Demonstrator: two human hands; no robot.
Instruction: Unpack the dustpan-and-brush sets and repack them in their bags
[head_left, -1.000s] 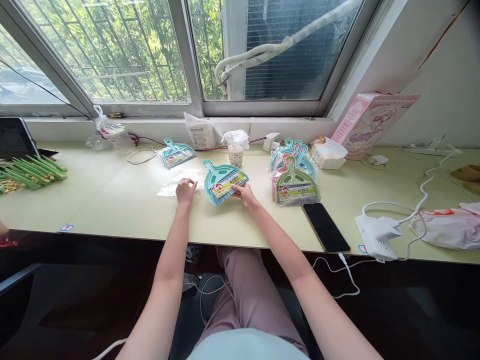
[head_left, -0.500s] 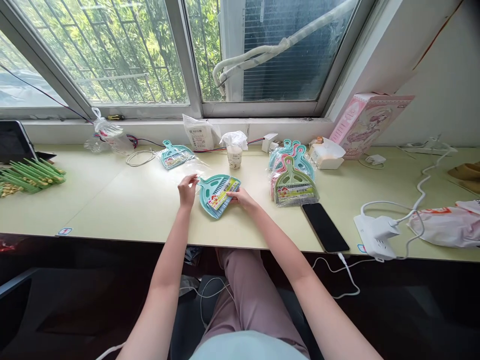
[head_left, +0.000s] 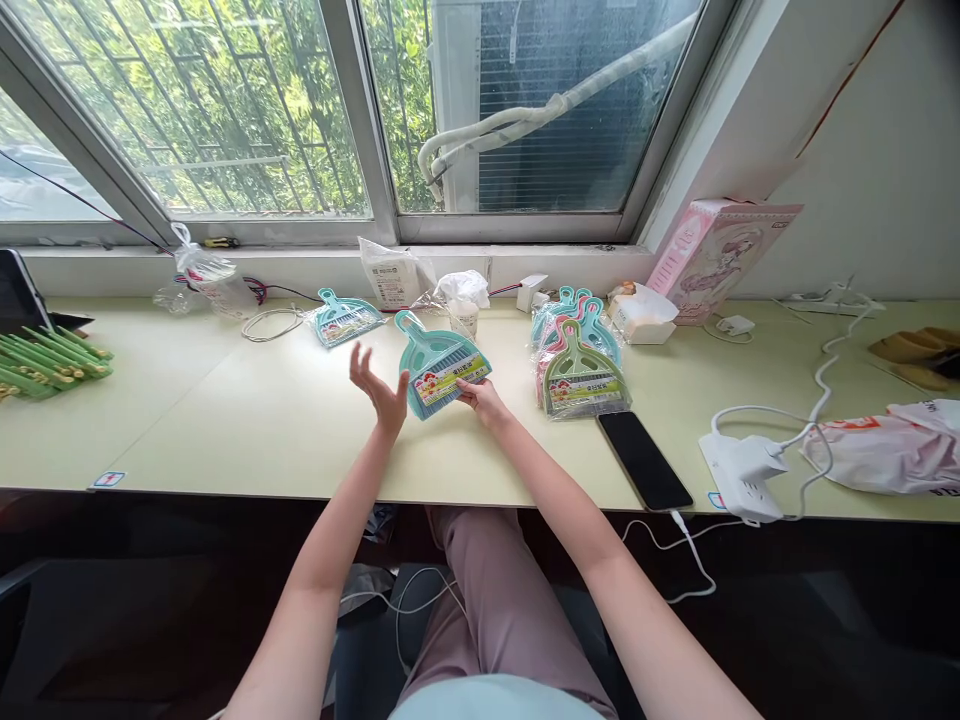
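Note:
My right hand [head_left: 484, 400] grips the lower edge of a teal mini dustpan-and-brush set [head_left: 437, 362] with a colourful label, lifted off the pale green table [head_left: 247, 420] and tilted towards me. My left hand [head_left: 377, 384] is raised just left of the set, palm turned up and fingers spread, holding nothing. A clear plastic bag that lay under that hand earlier cannot be made out now.
A stack of bagged dustpan sets [head_left: 577, 360] lies to the right, beside a black phone [head_left: 643, 458] on a cable. Another bagged teal set [head_left: 341, 318] is behind. A white power adapter [head_left: 739, 465], a paper cup [head_left: 463, 312] and a pink box [head_left: 709, 255] stand around.
My right hand lifted the teal set and turned its handle up and away. My left hand let go of the clear bag, rose and opened with the palm up.

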